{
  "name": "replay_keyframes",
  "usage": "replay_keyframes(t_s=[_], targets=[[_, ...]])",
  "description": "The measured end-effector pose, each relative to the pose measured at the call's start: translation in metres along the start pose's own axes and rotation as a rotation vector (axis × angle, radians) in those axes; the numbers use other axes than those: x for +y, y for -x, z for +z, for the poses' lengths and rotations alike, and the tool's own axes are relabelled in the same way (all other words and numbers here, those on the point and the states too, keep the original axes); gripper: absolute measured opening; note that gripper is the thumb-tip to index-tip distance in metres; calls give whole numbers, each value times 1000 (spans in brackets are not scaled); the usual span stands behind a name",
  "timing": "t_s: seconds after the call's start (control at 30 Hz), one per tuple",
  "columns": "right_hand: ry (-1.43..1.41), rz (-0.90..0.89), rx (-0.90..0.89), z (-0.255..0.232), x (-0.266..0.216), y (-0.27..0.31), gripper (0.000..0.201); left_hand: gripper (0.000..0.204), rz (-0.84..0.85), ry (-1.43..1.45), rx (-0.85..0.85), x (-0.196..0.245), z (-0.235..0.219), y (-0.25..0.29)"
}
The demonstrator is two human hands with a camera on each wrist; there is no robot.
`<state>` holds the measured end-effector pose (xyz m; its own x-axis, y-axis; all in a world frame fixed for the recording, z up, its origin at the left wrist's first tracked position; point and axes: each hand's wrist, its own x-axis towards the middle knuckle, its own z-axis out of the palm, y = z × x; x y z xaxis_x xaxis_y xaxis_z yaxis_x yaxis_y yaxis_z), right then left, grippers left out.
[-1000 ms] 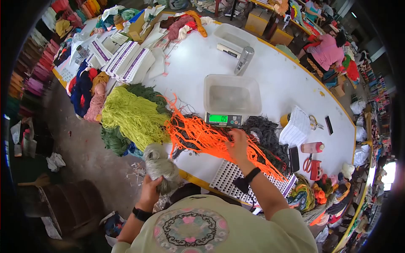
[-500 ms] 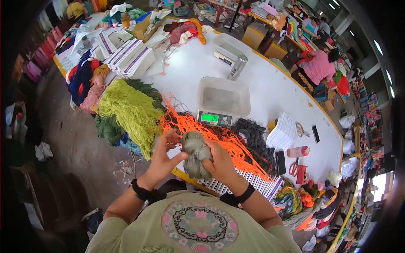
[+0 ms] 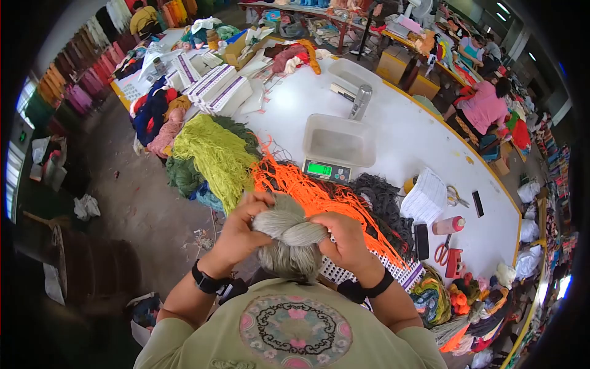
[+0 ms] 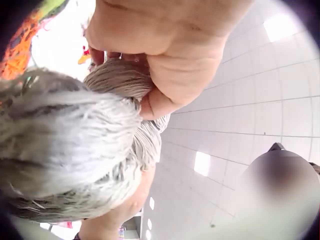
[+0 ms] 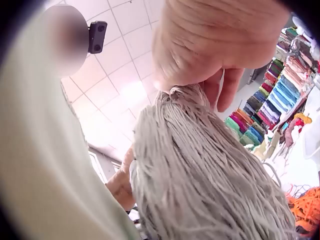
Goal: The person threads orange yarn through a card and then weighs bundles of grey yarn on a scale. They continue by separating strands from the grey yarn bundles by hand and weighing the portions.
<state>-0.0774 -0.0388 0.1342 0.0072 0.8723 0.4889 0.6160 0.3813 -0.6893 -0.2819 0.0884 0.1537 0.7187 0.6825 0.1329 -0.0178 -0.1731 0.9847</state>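
Note:
A grey skein of yarn (image 3: 287,229), twisted across its middle, is held up before the chest in the head view. My left hand (image 3: 241,234) grips its left side and my right hand (image 3: 349,243) its right side. In the left wrist view, the thumb and fingers of the left hand (image 4: 170,55) curl round a bundle of the grey strands (image 4: 70,145). The right wrist view has the right hand (image 5: 215,40) pinching the skein's gathered top, with strands (image 5: 200,165) fanning down below. Orange yarn (image 3: 307,190) lies on the table just beyond the hands.
A digital scale (image 3: 326,170) carries a clear plastic tray (image 3: 339,140). Lime-green yarn (image 3: 212,154) hangs over the table's left edge; dark yarn (image 3: 378,197) lies to the right. Scissors (image 3: 442,251), a pink bottle (image 3: 448,226) and papers (image 3: 425,195) sit further right.
The right hand has left the orange yarn and taken the grey skein from the left hand. The left hand, open beside it half a second ago, now grips it too, and the skein is spread between both.

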Motion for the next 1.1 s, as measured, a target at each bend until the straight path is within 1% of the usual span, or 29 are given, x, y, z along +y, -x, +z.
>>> replay_keyframes(t_s=[0.03, 0.07, 0.1, 0.13, 0.17, 0.2, 0.23, 0.27, 0.3, 0.37, 0.4, 0.43, 0.47, 0.5, 0.57, 0.6, 0.63, 0.67, 0.7, 0.73, 0.77, 0.8, 0.83, 0.9, 0.93, 0.97, 1.03, 1.07, 1.1], targets=[[-103, 1, 65, 0, -1, 2, 28, 34, 0, -11, 8, 8, -2, 3], [-170, 2, 60, 1, -3, 3, 24, 34, -49, 135, 57, 16, -5, 7], [-179, -3, 61, 4, -5, 5, 24, 35, -97, 280, 107, 22, -6, 12], [-296, 28, 112, 8, -6, 6, 23, 35, -98, 401, 151, 25, -7, 17], [-415, 58, 158, 13, -7, 6, 23, 35, -95, 390, 163, 31, -6, 21], [-488, 147, 209, 18, -8, 8, 25, 33, -100, 442, 255, 37, -6, 24], [-509, 129, 190, 23, -8, 8, 25, 32, -100, 492, 356, 43, -7, 28], [-696, 198, 221, 27, -9, 5, 24, 31, -46, 499, 409, 45, -6, 31], [-882, 273, 245, 31, -9, 2, 23, 31, -32, 483, 446, 47, -7, 34], [-945, 234, 202, 37, -13, -5, 24, 36, -51, 633, 442, 51, -8, 40], [-930, 260, 156, 38, -16, -10, 26, 35, -57, 669, 409, 59, -8, 41], [-909, 283, 111, 37, -18, -15, 28, 35, -39, 663, 431, 55, -12, 46], [-814, 352, 40, 39, -13, -14, 37, 36, -111, 789, 223, 46, -19, 48], [-812, 315, 8, 42, -8, -15, 37, 37, -165, 901, 10, 43, -27, 50], [-966, 371, 23, 48, -1, -22, 50, 41, -174, 870, 15, 48, -28, 53], [-785, 275, -6, 45, -3, -22, 55, 45, -137, 795, 6, 53, -30, 54], [-607, 180, -24, 41, -12, -27, 60, 45, -91, 789, 33, 54, -33, 53], [-380, -35, -47, 41, -33, -37, 57, 45, -127, 814, -59, 54, -36, 53], [-377, -57, -66, 52, -39, -41, 57, 45, -171, 838, -159, 53, -40, 55], [-304, -12, -52, 63, -44, -38, 52, 45, -148, 837, -150, 50, -46, 58], [-229, 34, -31, 72, -46, -37, 47, 48, -157, 785, -224, 48, -53, 59], [-154, -15, 2, 75, -46, -42, 38, 52, -167, 732, -299, 49, -63, 59], [-146, -33, -5, 78, -44, -45, 38, 52, -147, 731, -295, 51, -76, 62], [-157, 50, 37, 87, -36, -47, 32, 39, -111, 414, -186, 55, -109, 76], [-181, 54, -37, 93, -19, -46, 40, 35, -198, 500, -127, 65, -128, 86], [-183, 47, -45, 96, -25, -54, 40, 35, -194, 502, -117, 68, -145, 92], [-109, 171, -246, 103, -48, -67, 53, 32, -139, 529, -110, 71, -175, 103], [-251, 151, -333, 109, -63, -79, 68, 31, -122, 464, -139, 72, -180, 104], [-249, 156, -337, 120, -81, -90, 68, 31, -123, 470, -139, 70, -181, 103]])
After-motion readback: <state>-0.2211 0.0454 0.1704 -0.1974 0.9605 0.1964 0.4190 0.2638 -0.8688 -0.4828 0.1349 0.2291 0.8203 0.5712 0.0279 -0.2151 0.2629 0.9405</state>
